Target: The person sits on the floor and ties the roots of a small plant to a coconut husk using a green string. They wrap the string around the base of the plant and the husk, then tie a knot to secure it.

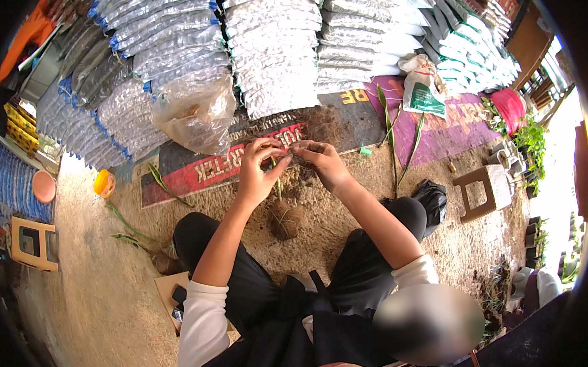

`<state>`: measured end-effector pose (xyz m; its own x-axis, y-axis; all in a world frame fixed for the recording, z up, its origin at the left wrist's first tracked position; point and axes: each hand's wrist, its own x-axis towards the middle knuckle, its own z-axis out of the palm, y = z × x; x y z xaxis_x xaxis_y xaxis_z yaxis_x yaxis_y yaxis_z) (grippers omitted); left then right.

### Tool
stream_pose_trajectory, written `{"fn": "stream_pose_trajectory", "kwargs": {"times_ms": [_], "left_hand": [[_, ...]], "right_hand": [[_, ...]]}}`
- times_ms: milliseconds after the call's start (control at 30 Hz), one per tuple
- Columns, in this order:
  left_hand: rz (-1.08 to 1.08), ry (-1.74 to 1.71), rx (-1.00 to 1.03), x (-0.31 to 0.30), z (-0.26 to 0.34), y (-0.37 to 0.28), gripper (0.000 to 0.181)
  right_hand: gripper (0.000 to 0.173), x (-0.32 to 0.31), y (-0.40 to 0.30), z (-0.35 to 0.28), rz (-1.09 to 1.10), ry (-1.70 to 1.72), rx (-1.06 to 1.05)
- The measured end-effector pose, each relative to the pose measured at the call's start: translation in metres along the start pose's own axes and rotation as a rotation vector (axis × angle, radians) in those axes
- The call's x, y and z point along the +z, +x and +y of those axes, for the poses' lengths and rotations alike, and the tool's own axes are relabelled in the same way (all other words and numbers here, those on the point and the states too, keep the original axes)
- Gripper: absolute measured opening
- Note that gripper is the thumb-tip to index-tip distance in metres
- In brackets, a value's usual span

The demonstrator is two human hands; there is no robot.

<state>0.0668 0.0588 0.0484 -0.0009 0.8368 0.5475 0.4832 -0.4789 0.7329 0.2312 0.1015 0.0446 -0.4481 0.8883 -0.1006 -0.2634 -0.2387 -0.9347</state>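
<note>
My left hand (258, 172) and my right hand (323, 164) meet in front of me, their fingertips nearly touching. Thumbs and fingers are bent as in a pinch; anything between them is too small to make out. Just below, on the rough floor, rests a brown fibre-wrapped root ball (284, 220) bound with thin green string. A green leaf (278, 186) rises from it, partly hidden behind my left hand. Loose brown fibre (323, 124) lies beyond my hands on a printed banner sheet (211, 168).
Stacked filled sacks (275, 53) line the far side, a clear plastic bag (197, 114) before them. Long-leaved plants (389, 131) lie right; another root ball (166, 262) sits by my left knee. Plastic stools (483, 191) flank me. A black bag (430, 205) lies at my right knee.
</note>
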Motion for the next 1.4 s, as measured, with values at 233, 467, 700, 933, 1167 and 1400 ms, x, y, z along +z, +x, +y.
{"fn": "stream_pose_trajectory", "kwargs": {"times_ms": [233, 467, 700, 933, 1167, 1400], "left_hand": [[-0.030, -0.514, -0.292, 0.000, -0.012, 0.001, 0.014], [-0.016, -0.578, -0.401, -0.001, -0.018, 0.001, 0.012], [-0.052, -0.623, -0.418, -0.002, -0.013, 0.002, 0.013], [0.002, -0.943, -0.617, -0.004, -0.020, 0.002, 0.017], [0.083, -1.004, -0.705, -0.007, -0.020, 0.003, 0.016], [0.050, -0.795, -0.587, 0.002, -0.021, 0.000, 0.018]], "right_hand": [[0.021, -0.006, 0.009, 0.006, 0.070, -0.064, -0.042], [0.021, -0.009, 0.014, 0.010, 0.098, -0.016, -0.148], [0.021, 0.004, 0.006, 0.000, -0.048, -0.247, -0.063], [0.015, -0.003, 0.014, 0.007, -0.002, 0.009, 0.003], [0.023, -0.001, 0.016, 0.008, 0.041, -0.019, -0.104], [0.014, 0.010, 0.014, 0.015, 0.094, -0.510, -0.399]]}}
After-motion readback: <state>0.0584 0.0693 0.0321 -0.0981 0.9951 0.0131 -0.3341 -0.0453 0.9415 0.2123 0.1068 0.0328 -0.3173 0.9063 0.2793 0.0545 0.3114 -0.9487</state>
